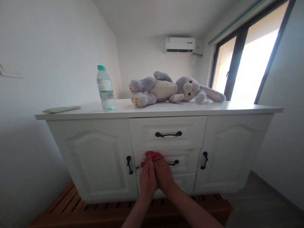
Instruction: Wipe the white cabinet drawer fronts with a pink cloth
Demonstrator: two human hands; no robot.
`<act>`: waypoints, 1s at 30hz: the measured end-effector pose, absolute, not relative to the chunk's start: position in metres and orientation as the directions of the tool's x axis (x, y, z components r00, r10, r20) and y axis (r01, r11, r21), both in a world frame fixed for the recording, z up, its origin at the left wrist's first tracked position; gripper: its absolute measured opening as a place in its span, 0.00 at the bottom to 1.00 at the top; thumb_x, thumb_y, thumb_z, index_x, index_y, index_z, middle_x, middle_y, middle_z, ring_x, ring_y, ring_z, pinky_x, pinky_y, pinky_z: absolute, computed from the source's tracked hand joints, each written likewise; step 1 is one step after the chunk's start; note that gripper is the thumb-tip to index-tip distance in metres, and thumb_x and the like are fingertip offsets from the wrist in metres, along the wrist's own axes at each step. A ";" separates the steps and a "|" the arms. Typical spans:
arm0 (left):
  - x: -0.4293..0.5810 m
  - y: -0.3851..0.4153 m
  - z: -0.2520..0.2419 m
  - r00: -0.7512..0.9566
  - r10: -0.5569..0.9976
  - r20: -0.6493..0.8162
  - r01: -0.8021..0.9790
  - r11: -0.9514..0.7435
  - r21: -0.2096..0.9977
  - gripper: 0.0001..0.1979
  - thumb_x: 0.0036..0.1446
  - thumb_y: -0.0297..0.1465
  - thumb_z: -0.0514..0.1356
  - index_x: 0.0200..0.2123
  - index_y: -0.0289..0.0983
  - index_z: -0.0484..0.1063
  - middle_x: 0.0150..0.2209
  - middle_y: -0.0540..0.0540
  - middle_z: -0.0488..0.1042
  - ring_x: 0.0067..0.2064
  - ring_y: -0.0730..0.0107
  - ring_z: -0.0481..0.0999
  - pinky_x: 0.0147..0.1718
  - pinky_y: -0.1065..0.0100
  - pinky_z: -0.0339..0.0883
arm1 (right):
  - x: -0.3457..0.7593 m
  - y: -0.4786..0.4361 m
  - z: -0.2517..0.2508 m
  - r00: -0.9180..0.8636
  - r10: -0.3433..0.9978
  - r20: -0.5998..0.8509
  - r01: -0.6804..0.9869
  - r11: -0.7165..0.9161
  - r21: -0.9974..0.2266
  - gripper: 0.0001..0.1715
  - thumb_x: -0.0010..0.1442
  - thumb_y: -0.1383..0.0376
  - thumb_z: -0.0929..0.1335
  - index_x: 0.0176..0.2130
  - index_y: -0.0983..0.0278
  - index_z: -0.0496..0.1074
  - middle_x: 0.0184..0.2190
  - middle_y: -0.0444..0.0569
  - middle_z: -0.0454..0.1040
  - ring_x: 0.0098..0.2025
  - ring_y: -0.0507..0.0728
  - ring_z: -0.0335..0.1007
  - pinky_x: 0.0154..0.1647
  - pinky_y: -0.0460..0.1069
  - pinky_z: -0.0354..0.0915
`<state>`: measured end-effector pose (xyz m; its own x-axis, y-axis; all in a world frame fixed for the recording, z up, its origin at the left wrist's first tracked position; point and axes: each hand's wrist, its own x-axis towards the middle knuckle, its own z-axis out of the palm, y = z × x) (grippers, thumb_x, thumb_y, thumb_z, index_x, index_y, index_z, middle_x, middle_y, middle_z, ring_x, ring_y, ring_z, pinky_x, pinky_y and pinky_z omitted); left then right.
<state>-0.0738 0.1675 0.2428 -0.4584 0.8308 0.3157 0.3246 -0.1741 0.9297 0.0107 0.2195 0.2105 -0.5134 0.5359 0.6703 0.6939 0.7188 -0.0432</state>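
Note:
In front of the middle drawer (190,156) of the white cabinet, my left hand (147,178) and my right hand (163,173) are pressed close together. Both are closed on a crumpled red bag (153,155), thin and soft-looking, which bunches up above the fingers. A small pale patch shows at its left side; what is inside I cannot make out. Behind the hands, the drawer's black handle (175,162) is partly hidden. The upper drawer's handle (168,135) is just above them.
On the cabinet top (123,111) lie a plush rabbit (163,90) and a flat pale item (61,109), beside an upright water bottle (105,88). Cabinet doors flank the drawers. A slatted wooden bench (68,202) is below; a window (258,53) is at right.

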 end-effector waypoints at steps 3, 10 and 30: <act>-0.037 0.166 0.249 -0.282 0.912 0.297 0.179 -0.254 0.950 0.25 0.64 0.40 0.52 0.57 0.33 0.73 0.62 0.34 0.73 0.65 0.53 0.69 0.68 0.49 0.55 | 0.067 0.210 0.226 -0.435 0.568 0.698 0.774 0.633 -0.032 0.22 0.62 0.73 0.67 0.56 0.69 0.71 0.49 0.58 0.75 0.54 0.65 0.68 0.60 0.62 0.63; -0.008 0.144 0.189 -0.246 0.969 0.027 -0.219 -0.082 0.972 0.33 0.59 0.50 0.56 0.58 0.32 0.69 0.53 0.31 0.80 0.41 0.56 0.82 0.41 0.56 0.76 | 0.105 0.214 0.226 -0.424 0.727 0.540 0.857 0.514 -0.020 0.22 0.60 0.74 0.66 0.53 0.63 0.73 0.46 0.56 0.75 0.50 0.64 0.69 0.54 0.59 0.65; -0.029 0.208 0.043 -0.168 0.784 -0.597 -0.754 0.288 0.591 0.08 0.52 0.30 0.67 0.26 0.38 0.70 0.23 0.49 0.75 0.25 0.71 0.78 0.25 0.70 0.71 | 0.130 0.198 0.244 -0.259 0.858 0.444 0.627 0.499 -0.599 0.36 0.48 0.77 0.61 0.56 0.63 0.66 0.55 0.56 0.73 0.56 0.62 0.70 0.59 0.58 0.64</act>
<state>-0.0290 0.2080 0.0433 -0.1683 0.7840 -0.5975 -0.7537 0.2883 0.5906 0.1301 0.1980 0.2440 -0.2587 0.8581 0.4436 0.6267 0.4985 -0.5989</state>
